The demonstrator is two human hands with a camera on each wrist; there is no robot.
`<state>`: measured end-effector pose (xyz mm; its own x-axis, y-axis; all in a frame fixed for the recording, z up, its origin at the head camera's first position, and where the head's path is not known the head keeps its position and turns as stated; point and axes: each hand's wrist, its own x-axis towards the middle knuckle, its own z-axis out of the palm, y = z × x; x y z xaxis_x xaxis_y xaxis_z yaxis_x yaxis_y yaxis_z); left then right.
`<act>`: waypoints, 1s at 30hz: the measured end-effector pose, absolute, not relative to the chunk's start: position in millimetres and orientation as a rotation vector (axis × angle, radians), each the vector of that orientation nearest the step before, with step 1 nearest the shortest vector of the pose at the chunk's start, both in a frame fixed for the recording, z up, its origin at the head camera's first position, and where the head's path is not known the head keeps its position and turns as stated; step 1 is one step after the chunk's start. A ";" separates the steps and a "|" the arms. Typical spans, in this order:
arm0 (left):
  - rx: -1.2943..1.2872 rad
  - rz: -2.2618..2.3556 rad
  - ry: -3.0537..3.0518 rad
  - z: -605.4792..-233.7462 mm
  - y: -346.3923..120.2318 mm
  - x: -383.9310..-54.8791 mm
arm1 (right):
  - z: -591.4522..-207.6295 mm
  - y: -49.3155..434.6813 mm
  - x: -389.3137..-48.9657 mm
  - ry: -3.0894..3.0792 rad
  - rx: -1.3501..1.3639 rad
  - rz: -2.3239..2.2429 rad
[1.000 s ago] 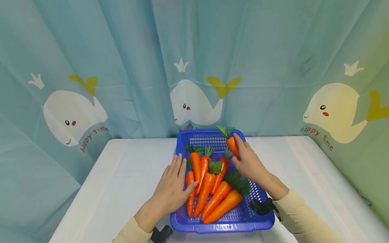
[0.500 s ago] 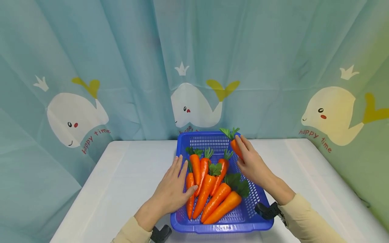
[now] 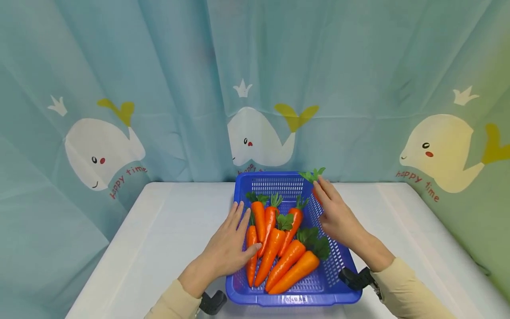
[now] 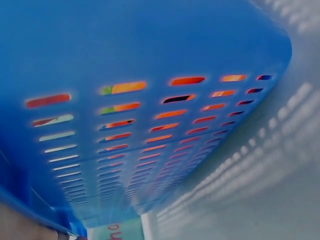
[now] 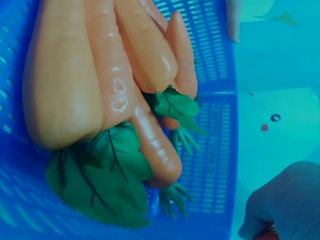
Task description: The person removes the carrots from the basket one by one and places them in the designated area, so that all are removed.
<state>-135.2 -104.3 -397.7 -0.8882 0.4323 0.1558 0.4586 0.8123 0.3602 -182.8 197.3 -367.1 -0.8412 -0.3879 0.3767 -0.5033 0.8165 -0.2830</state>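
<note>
A blue perforated plastic basket [image 3: 295, 299] holds several orange carrots [image 3: 272, 248] with green tops, most pointing toward the near side. Over its left rim lies my left hand [image 3: 225, 248], fingers straight and thumb above the leftmost carrot. At the far right corner, my right hand [image 3: 341, 219] grips another carrot [image 3: 316, 196], its leafy top standing above the back rim. Most of that carrot is hidden behind the fingers; just a bit of orange shows under the hand in the right wrist view. The left wrist view faces the basket's slotted outer wall [image 4: 150, 45].
The basket stands on a white table [image 3: 175, 221], near its middle. Behind the table's far edge hangs a blue-green curtain [image 3: 167, 66] printed with white whales. Black devices [image 3: 354, 278] are strapped to both wrists.
My right hand has moved a little to the right with the carrot, toward the basket's right rim. The left hand stays on the left rim. The head view has shifted slightly.
</note>
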 end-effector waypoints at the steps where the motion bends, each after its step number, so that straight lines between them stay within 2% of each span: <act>1: -0.724 -0.607 -2.926 -397.8 -104.4 -135.6 | -366.5 198.4 -183.0 -2.694 0.674 0.546; 15: -0.720 -0.601 -2.928 -400.8 -106.5 -139.1 | -362.7 243.1 -192.9 -2.793 0.425 0.668; 30: -0.703 -0.561 -2.933 -399.4 -104.2 -139.9 | -417.2 264.5 -203.5 -2.887 0.395 0.702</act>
